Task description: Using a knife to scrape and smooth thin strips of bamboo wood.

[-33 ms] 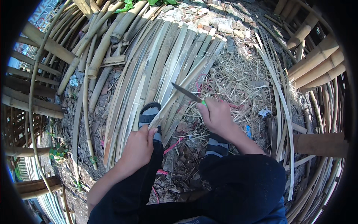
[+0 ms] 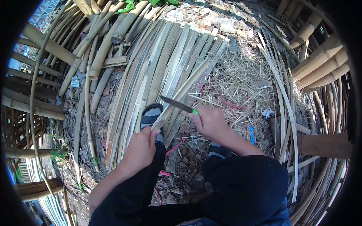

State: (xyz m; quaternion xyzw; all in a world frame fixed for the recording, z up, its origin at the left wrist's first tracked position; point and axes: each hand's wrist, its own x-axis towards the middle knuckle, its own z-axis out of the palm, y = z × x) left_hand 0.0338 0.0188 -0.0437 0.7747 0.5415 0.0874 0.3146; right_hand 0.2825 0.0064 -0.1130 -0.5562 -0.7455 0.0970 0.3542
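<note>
My left hand [image 2: 142,148] is closed on the near end of a pale bamboo strip [image 2: 189,83], which slants away up and to the right. A knife [image 2: 176,104] with a dark blade and a green handle is gripped in my right hand [image 2: 211,122]. Its blade lies across the strip, pointing left; whether the edge touches the wood I cannot tell. Beneath the strip, many split bamboo slats [image 2: 151,79] lie side by side on the ground. My left sandalled foot [image 2: 151,115] rests among them, close to my left hand.
Dry shavings [image 2: 241,86] cover the ground to the right, with red twine [image 2: 175,147] scattered about. Long thin strips [image 2: 281,90] lie farther right. Bamboo poles [image 2: 102,56] are piled at the far left, and thick bamboo rails [image 2: 320,64] stand at the right edge.
My right hand has drawn the knife nearer and to the left, down along the strip. My left hand keeps its hold in nearly the same place.
</note>
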